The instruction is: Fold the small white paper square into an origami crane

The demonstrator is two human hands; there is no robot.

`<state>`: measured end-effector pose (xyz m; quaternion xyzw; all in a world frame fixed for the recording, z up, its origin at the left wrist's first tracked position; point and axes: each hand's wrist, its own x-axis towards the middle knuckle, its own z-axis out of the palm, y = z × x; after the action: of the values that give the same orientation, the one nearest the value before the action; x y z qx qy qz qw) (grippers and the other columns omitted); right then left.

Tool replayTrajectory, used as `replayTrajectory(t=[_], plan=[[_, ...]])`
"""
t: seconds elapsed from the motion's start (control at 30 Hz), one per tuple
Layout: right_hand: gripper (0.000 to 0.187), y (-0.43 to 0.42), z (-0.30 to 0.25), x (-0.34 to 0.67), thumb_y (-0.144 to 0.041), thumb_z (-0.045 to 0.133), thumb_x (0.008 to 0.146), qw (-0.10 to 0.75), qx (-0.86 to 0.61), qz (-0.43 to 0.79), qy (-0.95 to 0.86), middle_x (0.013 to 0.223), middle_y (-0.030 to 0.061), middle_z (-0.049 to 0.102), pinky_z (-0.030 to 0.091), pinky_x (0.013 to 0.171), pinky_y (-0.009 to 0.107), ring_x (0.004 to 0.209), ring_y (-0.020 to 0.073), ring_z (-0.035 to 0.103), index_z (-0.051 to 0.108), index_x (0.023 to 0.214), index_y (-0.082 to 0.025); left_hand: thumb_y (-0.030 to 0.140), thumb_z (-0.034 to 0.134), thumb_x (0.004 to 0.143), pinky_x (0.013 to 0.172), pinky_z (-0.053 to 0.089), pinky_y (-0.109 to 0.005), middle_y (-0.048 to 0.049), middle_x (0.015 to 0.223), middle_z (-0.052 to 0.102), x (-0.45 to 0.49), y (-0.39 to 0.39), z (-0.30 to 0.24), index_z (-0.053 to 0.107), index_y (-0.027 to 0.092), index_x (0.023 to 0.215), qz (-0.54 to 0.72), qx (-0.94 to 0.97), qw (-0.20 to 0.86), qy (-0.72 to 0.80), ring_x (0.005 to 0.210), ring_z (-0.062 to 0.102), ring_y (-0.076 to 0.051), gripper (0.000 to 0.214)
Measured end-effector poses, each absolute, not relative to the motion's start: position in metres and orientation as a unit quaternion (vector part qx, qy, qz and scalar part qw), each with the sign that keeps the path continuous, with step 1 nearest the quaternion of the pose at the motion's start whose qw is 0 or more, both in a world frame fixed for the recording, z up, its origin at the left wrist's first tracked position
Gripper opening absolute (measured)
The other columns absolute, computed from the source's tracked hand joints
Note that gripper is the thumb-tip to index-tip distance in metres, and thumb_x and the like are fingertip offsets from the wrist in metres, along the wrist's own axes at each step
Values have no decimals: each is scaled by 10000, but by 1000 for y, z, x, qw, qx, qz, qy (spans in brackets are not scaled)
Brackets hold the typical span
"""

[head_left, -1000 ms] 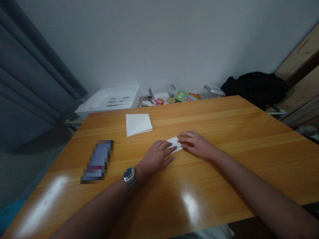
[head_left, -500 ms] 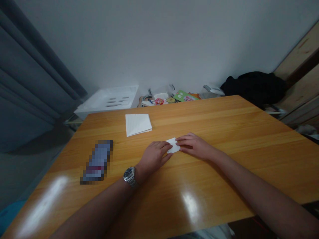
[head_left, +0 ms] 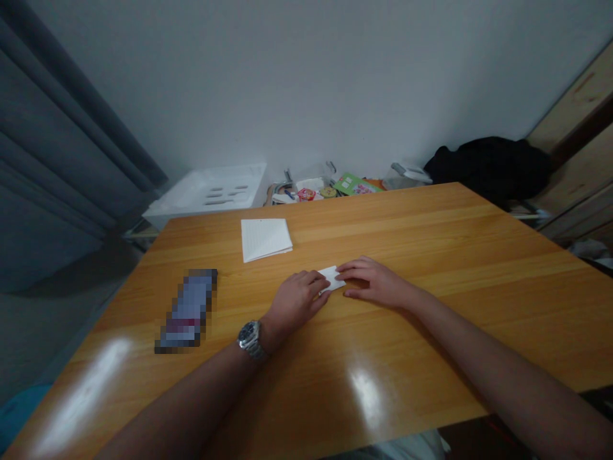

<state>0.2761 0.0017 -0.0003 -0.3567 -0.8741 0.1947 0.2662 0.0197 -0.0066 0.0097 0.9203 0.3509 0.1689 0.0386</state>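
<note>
A small folded piece of white paper point(head_left: 334, 274) lies on the wooden table between my two hands. My left hand point(head_left: 299, 295), with a metal watch point(head_left: 251, 338) at its wrist, holds the paper's left side: fingers on top, thumb at the near edge. Reaching in from the right, my right hand point(head_left: 376, 281) rests its outstretched fingertips on the paper's right end. Its thumb is apart from the fingers, just off the near right corner. The fingers partly cover the paper, so its folds are hard to make out.
Lined sheets of paper point(head_left: 266, 239) lie farther back on the table point(head_left: 431, 243). A phone-like, pixelated object point(head_left: 188, 312) is at the left. Behind the table are a white tray point(head_left: 205, 191), a green packet or booklet point(head_left: 357, 184) and a black cloth heap point(head_left: 488, 167).
The small paper now looks narrower from front to back, its near part folded up or over. My right thumb has come slightly away from its edge. My left hand has hardly moved.
</note>
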Motion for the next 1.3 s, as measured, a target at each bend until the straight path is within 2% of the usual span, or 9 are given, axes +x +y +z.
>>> replayTrajectory(t=[0.13,0.37,0.53,0.73,1.0,1.3], plan=[[168,4,-3,277,-296,660,926,287,-362,220,-859,1224,66,709,472,996,434,1136,229,625,758,1061,-277,380,479,1014,865,541,-377,-76,1103,709,18,-7,9,676,200,1128,173,920,46,349,973,657,-230,290],[150,7,1,283,-298,616,950,300,-367,252,-844,1143,56,741,483,980,423,1087,214,655,762,958,-263,387,474,1014,1000,521,-390,-101,1245,687,16,-9,6,667,195,1207,176,940,78,283,1163,638,-236,334],[154,7,4,284,-294,594,960,302,-393,243,-834,1113,48,743,489,954,410,1047,211,659,743,985,-261,405,496,1000,1004,497,-443,-109,1309,645,18,-10,10,648,211,1264,157,954,63,246,1163,618,-266,361],[141,8,0,280,-278,602,950,327,-399,259,-817,1062,55,730,496,922,380,1011,204,650,738,965,-244,409,490,1004,1039,461,-434,-100,1313,633,20,-11,13,603,211,1316,137,959,83,234,1191,589,-260,387],[122,7,-5,271,-272,625,924,342,-441,258,-789,1045,82,640,507,851,353,956,202,620,726,928,-204,401,456,1017,1020,484,-404,-109,1313,617,20,-13,13,530,225,1396,137,958,98,233,1171,593,-251,424],[84,9,-12,269,-278,670,892,360,-467,251,-768,994,62,603,501,781,331,887,187,602,688,871,-199,421,446,1018,1034,486,-416,-110,1333,595,20,-11,10,544,213,1393,120,959,94,238,1186,575,-255,439]])
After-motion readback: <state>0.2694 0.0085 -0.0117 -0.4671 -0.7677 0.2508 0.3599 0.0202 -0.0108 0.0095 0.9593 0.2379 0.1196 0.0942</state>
